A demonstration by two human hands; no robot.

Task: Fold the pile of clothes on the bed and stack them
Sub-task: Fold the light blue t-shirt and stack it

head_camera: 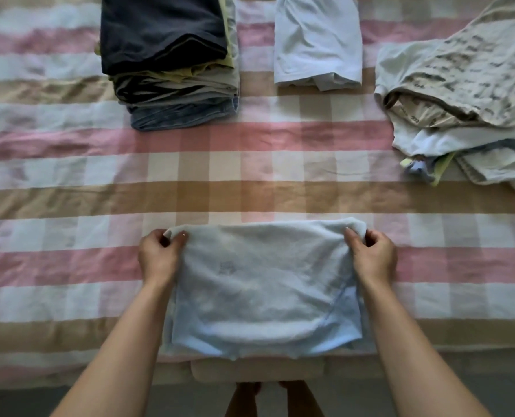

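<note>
Checked bed [70, 191] carries a pale blue garment [259, 290] at lower centre, long axis left-to-right; fingers [181, 238] of left hand [158, 255] and right hand [373, 255] pinch its far corners; folded stack [169, 64] sits upper left, nearer the left hand.

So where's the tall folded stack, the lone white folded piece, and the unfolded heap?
Tall folded stack [166, 34]: head view, dark top garment.
White folded piece [318, 40]: head view, its middle.
Unfolded heap [466, 73]: head view, printed beige top layer.

Pale blue garment [262, 284] on a pink, tan and white checked bedcover [70, 188]; navy-topped stack [166, 55].
</note>
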